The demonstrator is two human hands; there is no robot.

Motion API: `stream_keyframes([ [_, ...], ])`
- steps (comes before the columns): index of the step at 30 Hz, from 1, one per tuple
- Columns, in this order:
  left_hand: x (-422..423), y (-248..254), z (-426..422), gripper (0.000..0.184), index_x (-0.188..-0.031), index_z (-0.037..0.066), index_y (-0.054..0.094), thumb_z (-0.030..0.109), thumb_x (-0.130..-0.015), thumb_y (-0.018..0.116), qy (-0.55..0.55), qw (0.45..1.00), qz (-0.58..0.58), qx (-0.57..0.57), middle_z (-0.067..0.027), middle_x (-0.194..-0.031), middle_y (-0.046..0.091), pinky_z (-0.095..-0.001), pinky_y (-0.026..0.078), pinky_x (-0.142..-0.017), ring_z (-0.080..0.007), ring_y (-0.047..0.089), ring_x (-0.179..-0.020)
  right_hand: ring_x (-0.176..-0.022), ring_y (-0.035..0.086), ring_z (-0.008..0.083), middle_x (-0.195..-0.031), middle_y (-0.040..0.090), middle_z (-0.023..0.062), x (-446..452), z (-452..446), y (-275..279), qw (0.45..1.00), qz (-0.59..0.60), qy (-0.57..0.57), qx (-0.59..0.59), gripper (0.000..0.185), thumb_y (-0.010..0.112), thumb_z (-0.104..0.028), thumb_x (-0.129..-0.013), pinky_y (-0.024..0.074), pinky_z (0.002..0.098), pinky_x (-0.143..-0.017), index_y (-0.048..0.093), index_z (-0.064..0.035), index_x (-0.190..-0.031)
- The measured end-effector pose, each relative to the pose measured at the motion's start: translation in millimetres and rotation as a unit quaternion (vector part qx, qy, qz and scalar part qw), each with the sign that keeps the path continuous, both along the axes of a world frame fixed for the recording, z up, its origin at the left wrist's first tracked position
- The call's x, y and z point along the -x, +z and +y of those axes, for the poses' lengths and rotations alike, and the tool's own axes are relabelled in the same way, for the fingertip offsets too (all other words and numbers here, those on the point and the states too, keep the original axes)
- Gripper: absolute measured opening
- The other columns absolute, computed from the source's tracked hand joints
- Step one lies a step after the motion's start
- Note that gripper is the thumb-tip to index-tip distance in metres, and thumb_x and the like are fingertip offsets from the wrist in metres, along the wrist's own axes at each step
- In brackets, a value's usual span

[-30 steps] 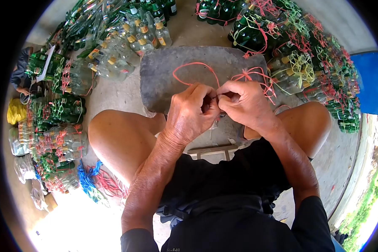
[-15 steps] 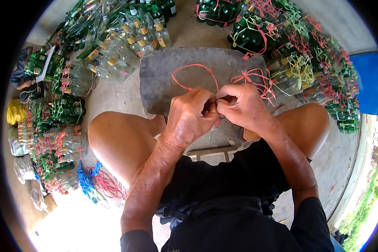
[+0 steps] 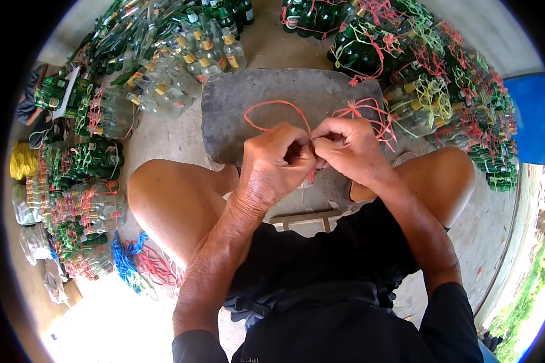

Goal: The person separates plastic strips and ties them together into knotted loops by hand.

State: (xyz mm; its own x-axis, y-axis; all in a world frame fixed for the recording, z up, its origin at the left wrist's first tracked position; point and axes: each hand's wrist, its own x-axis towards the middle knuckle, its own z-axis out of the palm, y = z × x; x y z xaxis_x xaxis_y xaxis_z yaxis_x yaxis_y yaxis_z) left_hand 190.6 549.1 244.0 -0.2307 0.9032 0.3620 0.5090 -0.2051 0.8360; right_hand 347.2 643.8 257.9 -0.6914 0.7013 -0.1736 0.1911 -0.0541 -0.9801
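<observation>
Left hand: curled, thumb and finger pinched together on the red string loop. Right hand: fingertips likewise drawn together at the same point, meeting the left. The exact grip is hidden by the fingers. The string loop stands out over the middle of the bench, ahead of the left hand; a short red end shows below the fingertips, by the near edge.

Hazards, as judged: the pinch is small and the string thin, so a slackened fingertip could let the strand slip and the loop loosen. Uneven pulling could twist or fray it. The red string bundle, lying at the right edge with strands trailing over it, could snag if the right hand swings outward. Clear bottles stand just beyond the far left corner; a wide leftward reach could topple one.
</observation>
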Motion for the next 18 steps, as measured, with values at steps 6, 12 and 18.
stream_keyframes([
  [6, 0, 7, -2, 0.011, -0.087, 0.001, 0.064, -0.008, -0.084, 0.070, -0.012, 0.986, -0.156, 0.057, -0.0029, -0.075, 0.067, -0.0238, 0.054, -0.059, -0.0062, 0.066, -0.069, -0.069, 0.068, 0.0092, -0.079, 0.071, 0.0063, -4, 4, 20, 0.999, -0.033, 0.027, -0.020, 0.011, 0.061, 0.002, -0.093, 0.0562, 0.0253, -0.061, 0.070, 0.0066, -0.098],
  [12, 3, 3, 0, 0.014, -0.088, 0.002, 0.064, -0.007, -0.080, 0.071, -0.008, 0.999, -0.044, 0.012, -0.0055, -0.075, 0.065, -0.0264, 0.054, -0.056, -0.0104, 0.067, -0.063, -0.068, 0.071, 0.0121, -0.081, 0.071, 0.0084, -3, 5, 18, 0.997, -0.034, 0.046, -0.056, 0.010, 0.061, 0.001, -0.094, 0.0575, 0.0248, -0.057, 0.070, 0.0062, -0.096],
  [18, -1, 4, 1, 0.016, -0.087, 0.004, 0.064, -0.006, -0.079, 0.074, 0.003, 1.000, 0.009, -0.018, -0.0033, -0.075, 0.062, -0.0251, 0.050, -0.056, -0.0085, 0.061, -0.062, -0.066, 0.067, 0.0098, -0.073, 0.070, 0.0070, -3, 7, 17, 0.997, -0.045, 0.039, -0.054, 0.012, 0.063, 0.000, -0.084, 0.0542, 0.0276, -0.059, 0.070, 0.0079, -0.090],
])
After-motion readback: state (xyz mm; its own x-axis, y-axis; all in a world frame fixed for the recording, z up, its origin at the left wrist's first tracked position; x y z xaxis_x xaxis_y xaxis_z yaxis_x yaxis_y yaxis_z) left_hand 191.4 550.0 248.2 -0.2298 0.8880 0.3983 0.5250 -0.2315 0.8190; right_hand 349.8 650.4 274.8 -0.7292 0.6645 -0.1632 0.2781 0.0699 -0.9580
